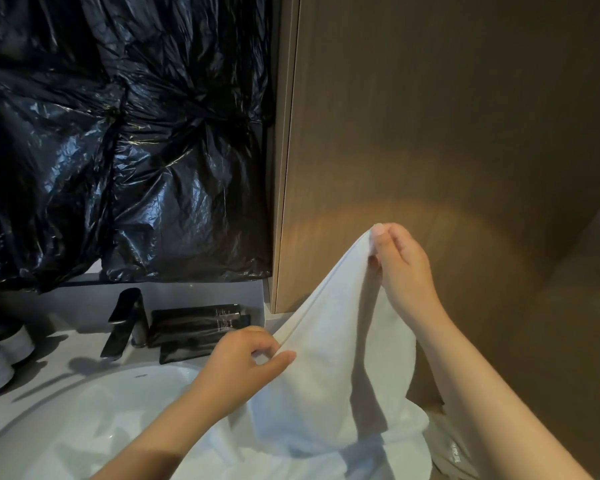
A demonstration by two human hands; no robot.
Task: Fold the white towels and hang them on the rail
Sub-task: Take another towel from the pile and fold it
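Head view, one moment.

- White towel (326, 368): one piece, held up by a corner in front of the wood panel (430, 116). It slopes down to the left along its hemmed edge, and its lower part lies bunched over the near right rim of the sink (84, 410).
- Right hand (402, 268): raised, thumb and fingertips pressed together on the towel's top corner.
- Left hand (243, 358): lower, fingers curled and pinching the hemmed edge, with one finger stretched along the cloth.
- Faucet (123, 322): dark, behind the sink.
- Tubes (194, 323): black, lying flat beside the faucet, just beyond the left hand.
- Cups (0, 372): two, grey, at the far left of the counter.
- Plastic sheet (118, 133): black and crinkled, covering the wall above the counter.
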